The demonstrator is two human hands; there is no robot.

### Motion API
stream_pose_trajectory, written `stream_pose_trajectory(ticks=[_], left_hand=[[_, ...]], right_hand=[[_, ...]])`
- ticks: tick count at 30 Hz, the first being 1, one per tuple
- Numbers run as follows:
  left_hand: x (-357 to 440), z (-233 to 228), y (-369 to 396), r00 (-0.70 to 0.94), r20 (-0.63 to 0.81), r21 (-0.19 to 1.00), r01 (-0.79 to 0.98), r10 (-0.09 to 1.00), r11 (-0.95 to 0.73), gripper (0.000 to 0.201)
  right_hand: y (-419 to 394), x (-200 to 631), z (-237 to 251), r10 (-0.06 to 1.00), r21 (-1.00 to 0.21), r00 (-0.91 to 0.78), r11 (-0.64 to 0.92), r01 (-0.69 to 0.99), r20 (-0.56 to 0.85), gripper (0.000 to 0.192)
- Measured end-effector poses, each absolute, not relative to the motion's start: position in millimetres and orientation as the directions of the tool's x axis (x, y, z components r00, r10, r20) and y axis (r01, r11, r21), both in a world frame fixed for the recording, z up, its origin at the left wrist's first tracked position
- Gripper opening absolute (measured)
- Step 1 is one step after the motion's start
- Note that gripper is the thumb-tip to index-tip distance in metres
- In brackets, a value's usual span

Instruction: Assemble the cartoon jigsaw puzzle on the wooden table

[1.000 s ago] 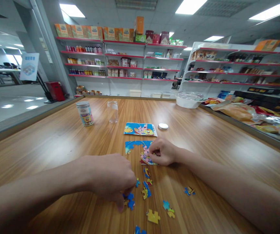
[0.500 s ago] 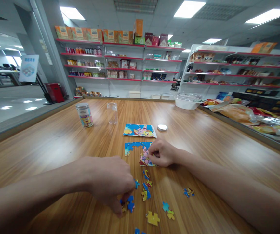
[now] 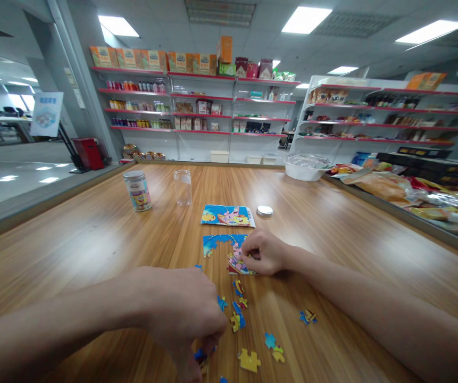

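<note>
While a printed can point(image 3: 137, 191) stands toward the table's point(image 3: 65, 236) far-left corner, the left hand point(image 3: 184, 314) bends down toward the near edge, thumb and fingers about blue pieces point(image 3: 200, 354); cannot tell whether they grip. Clear jar point(image 3: 183, 189) upright toward the far edge. Mid-table lies the part-joined puzzle point(image 3: 233, 263), picture card point(image 3: 227, 215) just beyond. Right hand point(image 3: 266, 252) rests on the puzzle's right side, thumb and forefinger tips together. Lid point(image 3: 264, 210) right of the card; white basin point(image 3: 304, 171) by the far-right corner.

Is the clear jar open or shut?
Open: no lid shows on the jar; a silver lid lies beside the card.
</note>
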State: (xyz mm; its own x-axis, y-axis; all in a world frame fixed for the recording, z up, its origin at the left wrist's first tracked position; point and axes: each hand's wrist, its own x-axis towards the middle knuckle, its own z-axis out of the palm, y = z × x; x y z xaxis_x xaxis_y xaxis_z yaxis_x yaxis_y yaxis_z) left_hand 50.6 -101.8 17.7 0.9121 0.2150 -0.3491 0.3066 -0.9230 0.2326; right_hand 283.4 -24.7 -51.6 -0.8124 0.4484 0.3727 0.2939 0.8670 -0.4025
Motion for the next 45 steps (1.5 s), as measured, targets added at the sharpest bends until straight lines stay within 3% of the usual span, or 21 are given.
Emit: stream_pose_trajectory(ticks=[6, 12, 15, 17, 20, 22, 25, 34, 45], left_hand=[[54, 17, -106, 0.936, -0.318, 0.275, 0.242, 0.149, -0.931, 0.024], [54, 19, -104, 0.910, -0.376, 0.259, 0.282, 0.172, -0.924, 0.022], [51, 10, -89, 0.966, -0.204, 0.451, 0.238, 0.161, -0.860, 0.015], [49, 1, -74, 0.961, -0.051, 0.535, 0.257, 0.272, -0.805, 0.010], [45, -13, -51, 0.864, 0.076, 0.465, 0.411, 0.497, -0.784, 0.023], [40, -21, -41, 0.823, 0.127, 0.369, 0.480, 0.554, -0.796, 0.027], [33, -27, -32, 0.825, 0.157, 0.315, 0.479, 0.543, -0.819, 0.026], [29, -39, -27, 0.829, 0.203, 0.308, 0.452, 0.521, -0.838, 0.021], [40, -46, -30, 0.745, 0.154, 0.413, 0.548, 0.649, -0.727, 0.014]], right_hand=[[-24, 284, -53, 0.443, -0.394, -0.810, 0.872, 0.290, 0.384, 0.031], [-23, 284, -53, 0.428, -0.383, -0.811, 0.881, 0.278, 0.397, 0.027], [-24, 283, -52, 0.444, -0.393, -0.808, 0.872, 0.292, 0.387, 0.030], [-24, 282, -52, 0.459, -0.401, -0.803, 0.864, 0.304, 0.380, 0.032], [-25, 281, -51, 0.465, -0.406, -0.799, 0.860, 0.307, 0.381, 0.031], [-26, 281, -50, 0.465, -0.406, -0.797, 0.861, 0.306, 0.385, 0.032], [-26, 282, -50, 0.460, -0.402, -0.797, 0.864, 0.302, 0.391, 0.032], [-26, 281, -51, 0.472, -0.410, -0.785, 0.859, 0.307, 0.401, 0.032], [-25, 282, -52, 0.471, -0.406, -0.785, 0.861, 0.308, 0.402, 0.033]])
